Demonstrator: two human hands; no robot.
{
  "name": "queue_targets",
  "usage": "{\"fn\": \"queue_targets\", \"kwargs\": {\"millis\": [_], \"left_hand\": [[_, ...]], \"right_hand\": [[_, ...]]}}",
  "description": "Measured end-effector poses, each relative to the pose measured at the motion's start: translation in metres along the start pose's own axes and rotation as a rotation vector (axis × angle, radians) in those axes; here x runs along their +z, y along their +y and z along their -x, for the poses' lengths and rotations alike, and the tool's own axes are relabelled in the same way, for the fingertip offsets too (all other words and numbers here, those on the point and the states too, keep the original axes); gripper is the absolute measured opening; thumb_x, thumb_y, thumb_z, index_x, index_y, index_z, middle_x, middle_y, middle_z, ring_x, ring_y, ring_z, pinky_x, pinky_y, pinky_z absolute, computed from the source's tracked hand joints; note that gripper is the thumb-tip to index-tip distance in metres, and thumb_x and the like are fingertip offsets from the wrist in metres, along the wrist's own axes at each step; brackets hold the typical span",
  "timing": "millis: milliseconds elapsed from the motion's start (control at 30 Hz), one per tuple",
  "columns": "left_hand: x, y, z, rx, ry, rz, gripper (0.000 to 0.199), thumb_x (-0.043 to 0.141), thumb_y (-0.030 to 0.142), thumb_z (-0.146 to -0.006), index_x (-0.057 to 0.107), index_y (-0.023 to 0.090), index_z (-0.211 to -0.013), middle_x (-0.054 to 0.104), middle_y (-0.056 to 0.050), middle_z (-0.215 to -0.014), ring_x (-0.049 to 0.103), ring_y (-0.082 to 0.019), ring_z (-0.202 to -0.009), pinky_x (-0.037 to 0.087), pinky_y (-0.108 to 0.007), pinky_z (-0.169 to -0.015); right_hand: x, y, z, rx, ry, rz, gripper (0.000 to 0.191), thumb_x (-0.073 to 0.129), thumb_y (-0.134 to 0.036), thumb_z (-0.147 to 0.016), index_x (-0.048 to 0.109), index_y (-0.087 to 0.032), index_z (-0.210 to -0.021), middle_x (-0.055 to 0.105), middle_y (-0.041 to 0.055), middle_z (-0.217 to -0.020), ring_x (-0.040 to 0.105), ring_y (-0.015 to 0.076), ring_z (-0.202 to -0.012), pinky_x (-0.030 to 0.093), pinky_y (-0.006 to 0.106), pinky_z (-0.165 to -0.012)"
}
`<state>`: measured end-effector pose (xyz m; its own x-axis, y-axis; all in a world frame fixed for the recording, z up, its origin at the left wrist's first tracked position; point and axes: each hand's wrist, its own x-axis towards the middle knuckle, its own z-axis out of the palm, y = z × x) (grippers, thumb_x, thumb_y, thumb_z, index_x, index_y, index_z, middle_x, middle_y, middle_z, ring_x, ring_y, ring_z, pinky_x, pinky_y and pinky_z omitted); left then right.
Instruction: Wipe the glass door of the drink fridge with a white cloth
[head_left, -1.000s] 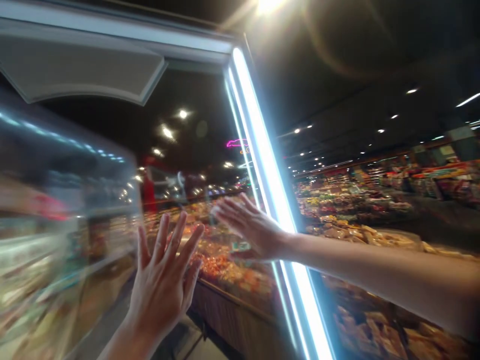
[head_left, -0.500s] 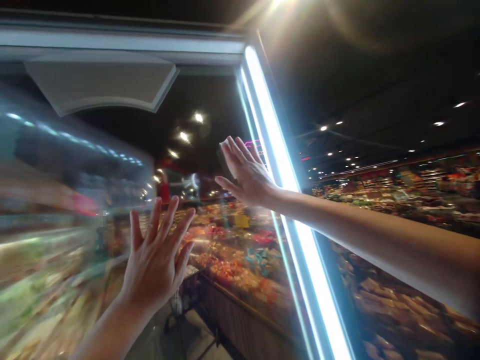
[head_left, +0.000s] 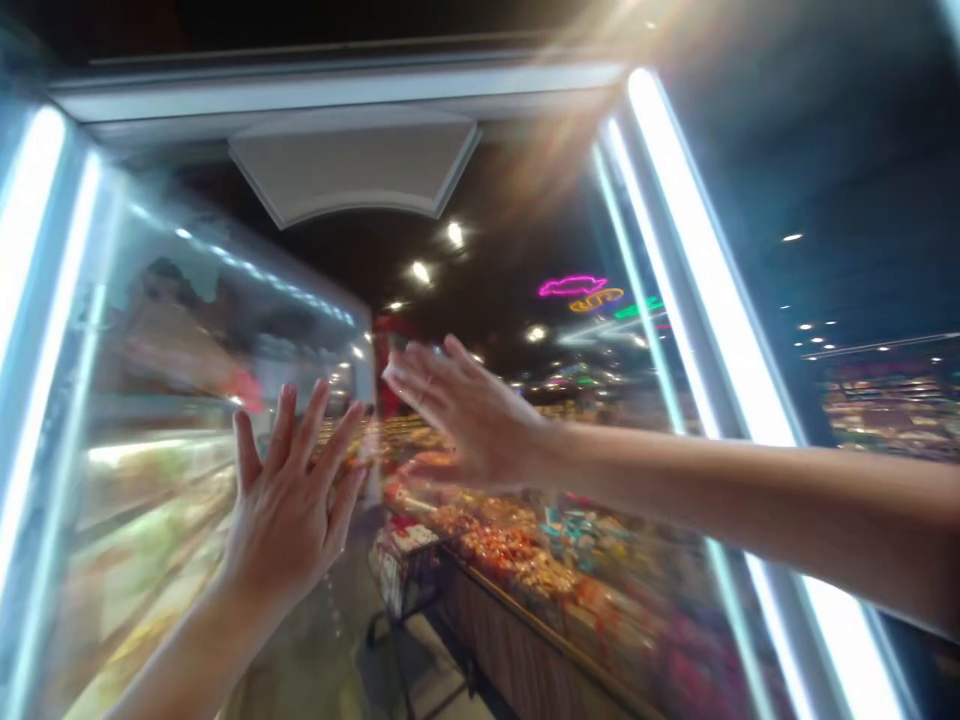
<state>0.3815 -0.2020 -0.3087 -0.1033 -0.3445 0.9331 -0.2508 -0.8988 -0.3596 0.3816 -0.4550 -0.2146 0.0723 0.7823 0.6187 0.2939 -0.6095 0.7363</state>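
Glass-facing bare L hand (head_left: 277,530), fingers fanned, & bare R hand (head_left: 487,425), fingers extended: both empty, palms fwd mid-pane, prob. for flat contact w/ clear rectangular pane (head_left: 487,290); touch unclear. White tube light (head_left: 720,290) at R edge; dark-framed trolley (head_left: 405,565) beyond.
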Motion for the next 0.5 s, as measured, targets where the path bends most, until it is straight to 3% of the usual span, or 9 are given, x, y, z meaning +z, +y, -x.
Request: {"fn": "queue_targets", "kwargs": {"millis": [67,100,233,300,433,500], "left_hand": [[-0.002,-0.017,0.008,-0.003,0.001,-0.004,0.071,0.051,0.030,-0.102,0.018,0.036,-0.165,0.019,-0.008,-0.175,0.005,-0.033,-0.163,0.004,-0.067,-0.130],[-0.002,-0.025,0.012,-0.007,-0.002,-0.006,0.071,0.050,0.030,-0.102,0.019,0.035,-0.165,0.019,-0.008,-0.175,0.005,-0.033,-0.163,0.004,-0.066,-0.130],[-0.006,-0.058,0.028,-0.027,-0.014,-0.025,0.067,0.050,0.030,-0.103,0.024,0.033,-0.164,0.019,-0.009,-0.175,0.005,-0.034,-0.163,0.003,-0.066,-0.130],[-0.007,-0.074,0.036,-0.037,-0.018,-0.031,0.068,0.051,0.031,-0.102,0.024,0.033,-0.165,0.019,-0.009,-0.175,0.006,-0.034,-0.163,0.004,-0.067,-0.130],[-0.012,-0.108,0.055,-0.048,-0.015,-0.032,0.072,0.051,0.031,-0.102,0.017,0.034,-0.166,0.013,-0.007,-0.176,0.003,-0.035,-0.162,0.003,-0.067,-0.130],[-0.016,-0.125,0.063,-0.061,-0.004,-0.033,0.073,0.051,0.029,-0.102,0.014,0.035,-0.166,0.012,-0.007,-0.176,0.003,-0.035,-0.162,0.003,-0.067,-0.130]], "right_hand": [[0.013,-0.023,-0.007,-0.163,-0.029,-0.025,0.103,0.034,-0.083,-0.093,0.020,-0.013,-0.167,0.020,0.0107,-0.173,0.010,0.0268,-0.163,0.006,0.052,-0.135],[0.016,-0.028,-0.014,-0.177,-0.027,-0.023,0.101,0.035,-0.082,-0.094,0.020,-0.014,-0.167,0.021,0.0101,-0.173,0.012,0.0263,-0.163,0.007,0.052,-0.135],[0.012,-0.024,-0.057,0.123,0.051,0.026,0.101,0.025,-0.081,-0.097,0.018,-0.008,-0.166,0.016,0.0158,-0.173,0.011,0.0328,-0.163,0.006,0.061,-0.132],[0.015,-0.037,-0.071,0.180,0.070,0.040,0.106,0.021,-0.084,-0.095,0.019,-0.005,-0.165,0.014,0.0169,-0.173,0.010,0.0348,-0.163,0.006,0.063,-0.132],[0.034,-0.087,-0.089,-0.211,-0.035,0.024,0.102,0.029,-0.083,-0.094,0.028,-0.009,-0.164,0.022,0.0099,-0.172,0.016,0.0274,-0.162,0.010,0.053,-0.135],[0.038,-0.096,-0.112,-0.240,-0.052,0.031,0.098,0.035,-0.080,-0.095,0.027,-0.012,-0.165,0.022,0.0079,-0.172,0.018,0.0263,-0.162,0.011,0.052,-0.135]]}}
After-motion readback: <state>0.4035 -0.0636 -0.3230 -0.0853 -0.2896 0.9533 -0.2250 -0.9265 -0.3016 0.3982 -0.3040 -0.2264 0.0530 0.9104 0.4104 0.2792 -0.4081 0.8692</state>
